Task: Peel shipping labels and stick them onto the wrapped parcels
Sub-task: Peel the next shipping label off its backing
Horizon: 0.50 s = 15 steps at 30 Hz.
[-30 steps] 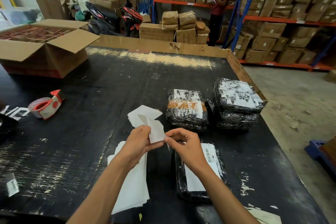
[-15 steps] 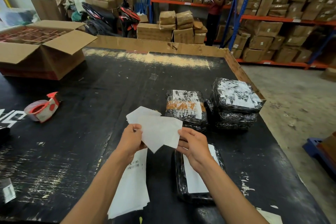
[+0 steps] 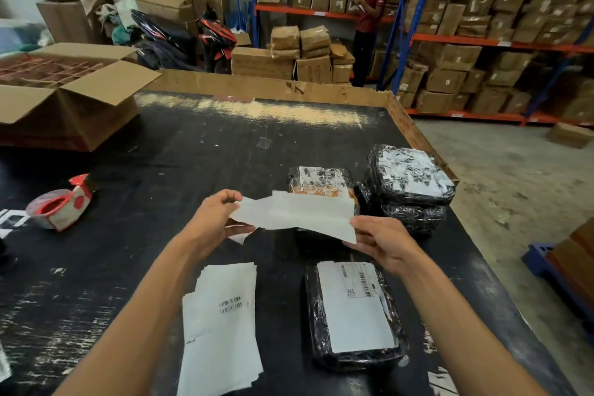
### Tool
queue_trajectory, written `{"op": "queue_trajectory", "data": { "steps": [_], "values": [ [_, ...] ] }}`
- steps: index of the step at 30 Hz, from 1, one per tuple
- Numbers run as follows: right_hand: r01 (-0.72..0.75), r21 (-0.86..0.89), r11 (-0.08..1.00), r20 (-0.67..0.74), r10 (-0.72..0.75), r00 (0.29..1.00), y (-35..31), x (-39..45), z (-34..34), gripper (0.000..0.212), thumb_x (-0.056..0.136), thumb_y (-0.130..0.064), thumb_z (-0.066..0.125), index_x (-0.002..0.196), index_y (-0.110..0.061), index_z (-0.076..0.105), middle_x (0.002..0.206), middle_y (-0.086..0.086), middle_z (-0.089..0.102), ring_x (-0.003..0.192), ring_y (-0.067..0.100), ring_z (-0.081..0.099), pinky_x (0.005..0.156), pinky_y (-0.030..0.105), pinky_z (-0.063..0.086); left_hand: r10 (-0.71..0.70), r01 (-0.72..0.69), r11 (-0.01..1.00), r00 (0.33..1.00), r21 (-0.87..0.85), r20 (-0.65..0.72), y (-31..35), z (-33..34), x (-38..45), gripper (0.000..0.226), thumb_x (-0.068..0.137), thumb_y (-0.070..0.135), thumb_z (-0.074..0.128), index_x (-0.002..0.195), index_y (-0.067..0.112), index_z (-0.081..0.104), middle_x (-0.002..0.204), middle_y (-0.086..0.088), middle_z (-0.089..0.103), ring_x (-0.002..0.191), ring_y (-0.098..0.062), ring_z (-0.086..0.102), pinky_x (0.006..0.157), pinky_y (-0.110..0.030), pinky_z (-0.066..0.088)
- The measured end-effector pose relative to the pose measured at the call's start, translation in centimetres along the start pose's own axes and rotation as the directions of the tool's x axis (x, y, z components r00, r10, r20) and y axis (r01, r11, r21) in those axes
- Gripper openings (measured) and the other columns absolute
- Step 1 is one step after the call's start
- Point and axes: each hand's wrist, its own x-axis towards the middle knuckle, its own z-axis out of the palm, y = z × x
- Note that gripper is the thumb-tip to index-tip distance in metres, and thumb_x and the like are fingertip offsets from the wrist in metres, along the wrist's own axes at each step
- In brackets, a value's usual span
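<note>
Peel step in hand: left hand (image 3: 210, 222) and right hand (image 3: 379, 239) pinch opposite ends of a shipping label (image 3: 299, 214) above the table (image 3: 193, 154) mid-right, fingers clamped on paper; next, likely press onto the orange-banded parcel (image 3: 321, 182) behind.

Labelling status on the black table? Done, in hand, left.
Done: the near black-wrapped parcel already carries a white barcoded label. In hand: the left hand and right hand pinch opposite ends of a white label sheet above the table. Left: the stack of white label sheets; whether the far black-wrapped parcels already carry labels is unclear.
</note>
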Motion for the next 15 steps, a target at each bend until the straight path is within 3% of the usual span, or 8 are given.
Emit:
{"op": "queue_trajectory", "data": {
  "steps": [5,8,10,13,15],
  "values": [
    [0.025,-0.036,0.999,-0.046,-0.027,0.999,-2.0,0.2,-1.7,0.01,0.093,-0.002,0.063,0.101,0.003,0.068,0.084,0.016,0.078,0.071,0.022,0.076,0.066,0.032,0.064,0.145,-0.136,0.965,0.989,0.226,-0.024,0.4,-1.4,1.6,0.021,0.104,0.005,0.036,0.099,0.009,0.057,0.101,-0.013,0.052,0.077,-0.027,0.066,0.082,-0.049,0.06],
    [0.042,0.005,0.999,-0.1,-0.041,0.994,-2.9,0.0,-2.1,0.008,0.095,-0.004,0.06,0.098,0.001,0.066,0.085,0.019,0.077,0.074,0.028,0.076,0.064,0.034,0.064,0.213,-0.191,0.926,0.976,0.326,-0.033,0.0,-1.5,2.2,0.022,0.103,0.002,0.034,0.098,0.004,0.055,0.095,-0.013,0.054,0.072,-0.022,0.062,0.063,-0.031,0.061],
    [0.07,0.066,0.995,-0.16,-0.058,0.985,-3.4,-0.3,-2.1,0.01,0.098,-0.004,0.054,0.093,0.0,0.062,0.078,0.018,0.075,0.075,0.03,0.073,0.062,0.036,0.064,0.252,-0.198,0.901,0.963,0.387,-0.092,-0.5,-1.7,2.5,0.024,0.101,-0.002,0.033,0.095,0.002,0.056,0.094,-0.016,0.054,0.074,-0.019,0.055,0.051,-0.019,0.054],
    [0.137,0.131,0.982,-0.212,-0.107,0.971,-3.6,-0.5,-2.1,0.012,0.098,-0.004,0.049,0.093,-0.005,0.06,0.084,0.017,0.074,0.079,0.03,0.069,0.059,0.034,0.064,0.286,-0.173,0.876,0.938,0.45,-0.196,-1.8,-2.6,3.5,0.028,0.1,0.001,0.033,0.091,0.008,0.059,0.099,-0.013,0.057,0.077,-0.02,0.053,0.052,-0.029,0.056],
    [0.17,0.16,0.972,-0.199,-0.137,0.97,-3.8,-0.5,-1.9,0.009,0.099,-0.003,0.05,0.096,-0.005,0.059,0.094,0.02,0.073,0.086,0.034,0.069,0.067,0.038,0.064,0.271,-0.158,0.871,0.944,0.465,-0.188,-2.6,-3.0,4.0,0.027,0.099,0.004,0.036,0.093,0.013,0.06,0.1,-0.007,0.06,0.076,-0.02,0.056,0.059,-0.038,0.057]
  ]
}}
